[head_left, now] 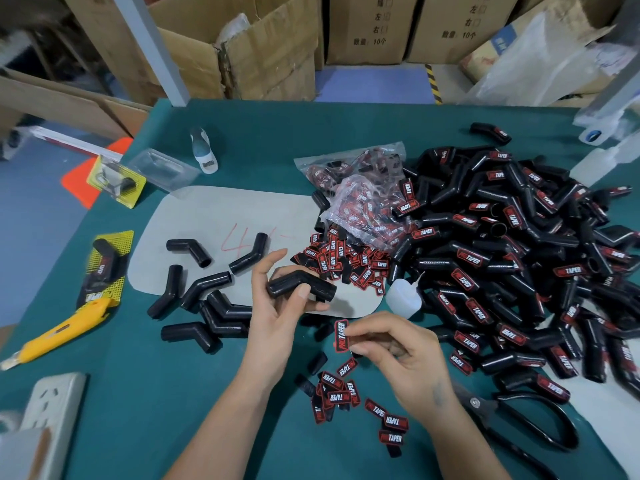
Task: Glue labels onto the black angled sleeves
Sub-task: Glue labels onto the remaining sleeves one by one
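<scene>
My left hand (273, 306) grips a bare black angled sleeve (300, 285) above the grey mat (207, 216). Just below it, my right hand (394, 355) pinches one red-and-black label (340, 336) by its edge, held upright. Several unlabelled sleeves (204, 299) lie on the mat to the left. A big heap of labelled sleeves (512, 258) fills the right side. Loose labels (343, 261) spill from a plastic bag (367, 192), and more labels (349, 396) lie near my forearms. A small white glue bottle (403, 296) lies between the mat and the heap.
A yellow utility knife (59, 332) and a packaged sleeve (104, 268) lie at the left. Black scissors (526, 424) rest at the lower right, a power strip (52, 407) at the lower left. A white bottle (204, 150) stands farther back. Cardboard boxes (263, 39) line the far side.
</scene>
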Available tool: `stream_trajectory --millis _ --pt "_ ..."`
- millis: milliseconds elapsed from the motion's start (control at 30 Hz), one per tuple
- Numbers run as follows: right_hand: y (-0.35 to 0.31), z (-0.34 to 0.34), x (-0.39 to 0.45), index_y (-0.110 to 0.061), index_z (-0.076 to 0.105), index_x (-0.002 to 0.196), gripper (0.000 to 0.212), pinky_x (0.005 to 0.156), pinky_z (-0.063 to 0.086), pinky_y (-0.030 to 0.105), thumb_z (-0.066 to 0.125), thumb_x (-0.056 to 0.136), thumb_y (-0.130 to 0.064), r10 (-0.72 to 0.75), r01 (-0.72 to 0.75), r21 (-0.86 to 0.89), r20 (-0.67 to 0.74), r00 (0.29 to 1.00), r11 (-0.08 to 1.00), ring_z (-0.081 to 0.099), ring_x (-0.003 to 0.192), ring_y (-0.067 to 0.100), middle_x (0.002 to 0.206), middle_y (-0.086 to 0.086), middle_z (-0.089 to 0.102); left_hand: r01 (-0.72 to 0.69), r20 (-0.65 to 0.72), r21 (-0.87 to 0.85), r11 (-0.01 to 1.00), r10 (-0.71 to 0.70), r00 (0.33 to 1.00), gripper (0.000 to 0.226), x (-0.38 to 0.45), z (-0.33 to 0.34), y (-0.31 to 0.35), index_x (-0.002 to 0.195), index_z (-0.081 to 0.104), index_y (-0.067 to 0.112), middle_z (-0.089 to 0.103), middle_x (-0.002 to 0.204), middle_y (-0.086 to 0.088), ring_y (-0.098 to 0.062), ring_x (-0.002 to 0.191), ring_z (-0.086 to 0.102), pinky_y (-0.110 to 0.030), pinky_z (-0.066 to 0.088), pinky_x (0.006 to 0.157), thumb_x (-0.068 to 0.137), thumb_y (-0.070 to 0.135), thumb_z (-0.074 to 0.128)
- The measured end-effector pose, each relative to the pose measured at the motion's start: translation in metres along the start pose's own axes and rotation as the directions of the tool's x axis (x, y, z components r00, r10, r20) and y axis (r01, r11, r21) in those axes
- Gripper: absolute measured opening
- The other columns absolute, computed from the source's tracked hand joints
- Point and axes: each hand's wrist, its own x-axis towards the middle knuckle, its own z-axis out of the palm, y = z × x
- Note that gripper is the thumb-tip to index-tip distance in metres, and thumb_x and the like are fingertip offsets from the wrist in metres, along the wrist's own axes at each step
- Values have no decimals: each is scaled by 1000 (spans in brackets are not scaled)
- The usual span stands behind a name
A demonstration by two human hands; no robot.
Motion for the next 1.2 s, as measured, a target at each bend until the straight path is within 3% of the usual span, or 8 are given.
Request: stream_trajectory --millis 100,233,367,633,800,900,1000,1200 --pt "2 3 -1 -44 74 101 11 78 61 27 78 90 -45 38 -37 32 -26 999 999 77 87 20 95 -8 74 -7 32 9 1000 7 999 52 -1 -1 1 144 46 37 60 116 -22 -28 100 71 -39 62 84 98 23 66" --pt "7 3 -1 -37 73 126 32 81 60 27 73 97 -24 34 -34 48 12 999 998 76 87 24 102 -7 66 5 58 -18 1000 -4 998 54 -1 -1 2 146 44 41 62 117 -23 -42 101 72 -41 62 80 99 24 66" --pt "9 3 -3 -28 77 108 16 79 59 26 71 100 -16 -48 48 -12 44 998 999 78 92 21 105 -6 67 -35 112 -20 999 37 993 53 -1 1 3 149 40 41 65 116 -19 -42 102 71 -36 60 71 104 28 64" --pt "4 4 -1 -29 80 104 12 79 57 25 74 96 -21 -77 72 -95 -45 996 993 74 91 18 99 -11 73 -87 178 58 995 75 981 54 -6 1 6 152 38 43 65 114 -17 -34 87 66 -42 59 72 105 38 64" --pt "0 8 -3 -37 74 99 3 86 60 35 71 97 -37 24 -24 -2 -93 995 1000 77 99 20 104 -8 80 -89 225 186 978 45 973 55 -9 -4 3 152 39 45 64 124 -16 -46 115 61 -72 48 100 104 27 59" --pt "1 9 0 -38 74 94 7 82 57 34 74 94 -45 16 -18 -14 -127 992 1000 70 97 20 104 -10 70 -102 276 207 973 42 960 59 -11 -2 7 152 38 44 66 119 -11 -38 111 64 -55 55 98 104 14 55" --pt "-2 8 2 -37 73 89 16 75 52 22 79 87 -52 170 -150 156 -120 978 976 66 81 10 91 -7 69 -109 342 191 976 38 939 67 -11 0 11 152 38 41 62 116 -15 -28 104 64 -34 57 86 103 -3 51" --pt "6 4 5 -31 74 85 26 75 52 20 86 78 -53 338 -312 265 -58 939 913 62 76 10 83 -7 69 -99 404 192 976 14 915 62 -13 -1 12 151 40 44 55 123 -21 -36 99 59 -49 55 83 102 10 55"
